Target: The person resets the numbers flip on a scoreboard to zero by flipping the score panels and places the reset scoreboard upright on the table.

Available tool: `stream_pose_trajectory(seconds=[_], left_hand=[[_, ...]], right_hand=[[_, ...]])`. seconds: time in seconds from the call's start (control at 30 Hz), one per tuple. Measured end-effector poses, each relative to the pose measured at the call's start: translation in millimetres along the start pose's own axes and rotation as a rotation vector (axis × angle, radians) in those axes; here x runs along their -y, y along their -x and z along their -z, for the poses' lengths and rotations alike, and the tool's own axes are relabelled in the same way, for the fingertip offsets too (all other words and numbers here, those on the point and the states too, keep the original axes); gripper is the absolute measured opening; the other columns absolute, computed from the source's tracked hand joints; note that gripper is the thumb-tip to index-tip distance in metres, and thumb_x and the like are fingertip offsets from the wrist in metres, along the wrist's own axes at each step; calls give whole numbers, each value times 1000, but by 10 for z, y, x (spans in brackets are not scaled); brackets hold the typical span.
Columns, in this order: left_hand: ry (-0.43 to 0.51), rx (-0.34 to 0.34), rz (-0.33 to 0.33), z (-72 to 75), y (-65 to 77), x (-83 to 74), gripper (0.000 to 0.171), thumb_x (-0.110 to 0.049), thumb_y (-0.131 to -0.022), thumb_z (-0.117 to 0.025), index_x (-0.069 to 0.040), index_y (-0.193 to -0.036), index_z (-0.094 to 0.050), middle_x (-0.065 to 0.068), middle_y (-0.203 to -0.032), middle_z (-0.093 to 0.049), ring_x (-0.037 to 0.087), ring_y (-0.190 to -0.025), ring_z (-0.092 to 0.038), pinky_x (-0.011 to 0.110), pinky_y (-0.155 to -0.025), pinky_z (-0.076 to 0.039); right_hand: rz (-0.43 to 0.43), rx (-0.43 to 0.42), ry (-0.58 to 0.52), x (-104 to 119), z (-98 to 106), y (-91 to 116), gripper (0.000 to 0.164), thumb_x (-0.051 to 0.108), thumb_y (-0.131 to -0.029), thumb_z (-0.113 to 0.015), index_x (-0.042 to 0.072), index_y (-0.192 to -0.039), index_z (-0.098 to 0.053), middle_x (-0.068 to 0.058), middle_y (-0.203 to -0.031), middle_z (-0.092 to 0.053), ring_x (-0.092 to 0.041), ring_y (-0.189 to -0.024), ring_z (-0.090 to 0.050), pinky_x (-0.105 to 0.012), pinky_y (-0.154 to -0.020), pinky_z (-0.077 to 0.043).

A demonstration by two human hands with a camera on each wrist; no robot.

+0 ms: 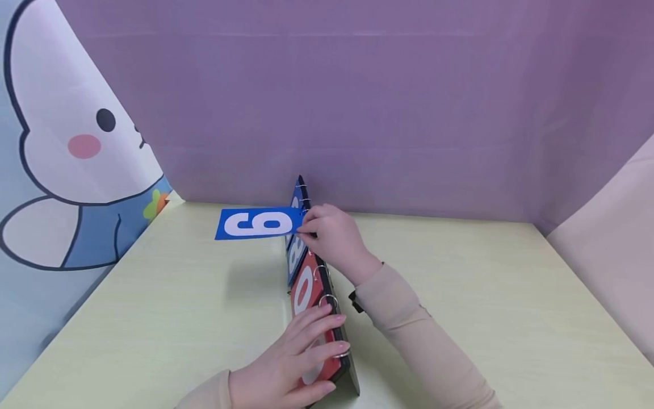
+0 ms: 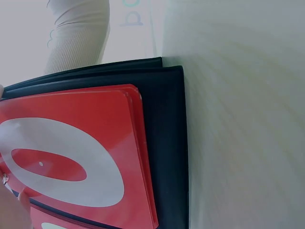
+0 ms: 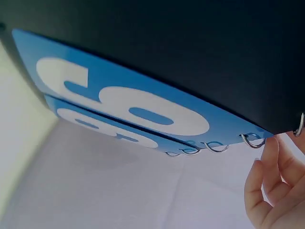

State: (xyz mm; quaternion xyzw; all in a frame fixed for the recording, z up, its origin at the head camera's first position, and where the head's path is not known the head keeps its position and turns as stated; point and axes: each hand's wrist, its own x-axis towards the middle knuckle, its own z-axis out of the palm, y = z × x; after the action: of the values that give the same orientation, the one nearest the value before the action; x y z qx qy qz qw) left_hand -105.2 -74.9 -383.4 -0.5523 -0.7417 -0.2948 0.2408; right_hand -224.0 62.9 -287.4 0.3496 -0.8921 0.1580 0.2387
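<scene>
A tent-shaped flip scoreboard (image 1: 337, 335) stands on the table, its ridge lined with metal rings. Red zero cards (image 2: 114, 112) hang at its near end, blue number cards (image 1: 293, 255) at the far end. My right hand (image 1: 334, 236) pinches one blue card (image 1: 255, 222) by its ringed edge; this card juts out level to the left. In the right wrist view, blue cards (image 3: 138, 102) hang on the black board's other face, with right fingers (image 3: 259, 191) at the ridge. Spread over the red cards and near rings, my left hand (image 1: 286, 358) rests with fingers extended.
The pale table (image 1: 490, 307) stretches to both sides of the scoreboard. Behind it rises a purple backdrop (image 1: 357, 102). A cartoon-printed cloth (image 1: 51, 170) borders the left side, and a pale cloth (image 1: 613, 227) the right.
</scene>
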Motion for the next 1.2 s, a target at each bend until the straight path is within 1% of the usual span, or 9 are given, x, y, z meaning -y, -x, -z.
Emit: stream_pose_trajectory(seconds=[0.17,0.33,0.47,0.6,0.8,0.9,1.03,1.1,1.2], left_hand=[[8,16,26,10,-1,-8,49,-33,-95,-51,-14,-138,-37,12,-146,-32,28,-139,-23,42,-113,-21],[10,16,29,14,-3,-12,48,-32,-95,-51,-13,-137,-39,12,-146,-33,28,-138,-24,42,-113,-21],[14,15,28,14,-4,-8,48,-32,-95,-51,-13,-137,-38,12,-145,-33,28,-139,-24,42,-114,-20],[10,7,18,11,-3,-1,47,-32,-95,-51,-13,-136,-39,13,-145,-33,29,-138,-24,43,-113,-20],[-4,-28,-41,-5,-12,18,47,-32,-95,-51,-10,-135,-40,15,-143,-35,30,-138,-25,43,-114,-18],[-35,-74,-103,-12,-31,48,45,-31,-94,-53,-6,-130,-43,18,-139,-38,33,-136,-28,46,-112,-21],[-45,-89,-124,-9,-36,60,44,-31,-93,-54,-5,-128,-44,19,-138,-39,34,-136,-28,46,-112,-21],[-46,-90,-124,-10,-34,60,44,-31,-94,-53,-5,-128,-44,19,-138,-39,34,-136,-28,46,-112,-21],[-45,-88,-116,-17,-27,55,44,-31,-94,-52,-6,-129,-44,19,-139,-39,33,-137,-27,45,-113,-20]], right_hand=[[150,-11,74,-25,28,-40,10,18,-79,-73,9,-83,-77,-1,-86,-70,-17,-82,-59,-25,-75,-49],[225,172,122,-15,113,-137,8,16,-81,-71,12,-83,-78,0,-86,-72,-16,-83,-61,-27,-79,-49],[201,361,166,44,180,-247,9,15,-83,-69,13,-84,-77,1,-82,-72,-12,-71,-59,-24,-72,-49],[154,476,216,107,220,-315,11,16,-84,-67,13,-85,-78,2,-81,-72,-10,-65,-56,-22,-68,-49],[123,549,246,160,241,-364,19,10,-86,-60,12,-73,-73,5,-61,-59,-9,-56,-40,-20,-56,-36],[98,578,228,171,235,-395,27,6,-85,-57,14,-59,-60,6,-52,-40,-9,-53,-33,-19,-52,-29],[62,605,225,180,211,-413,36,5,-84,-55,17,-53,-42,6,-51,-26,-9,-50,-26,-20,-51,-26],[58,622,235,189,202,-407,37,8,-84,-56,18,-51,-40,6,-50,-26,-8,-50,-27,-22,-55,-29],[60,641,214,196,194,-376,32,15,-85,-60,19,-54,-54,9,-49,-38,-7,-51,-37,-26,-68,-37]])
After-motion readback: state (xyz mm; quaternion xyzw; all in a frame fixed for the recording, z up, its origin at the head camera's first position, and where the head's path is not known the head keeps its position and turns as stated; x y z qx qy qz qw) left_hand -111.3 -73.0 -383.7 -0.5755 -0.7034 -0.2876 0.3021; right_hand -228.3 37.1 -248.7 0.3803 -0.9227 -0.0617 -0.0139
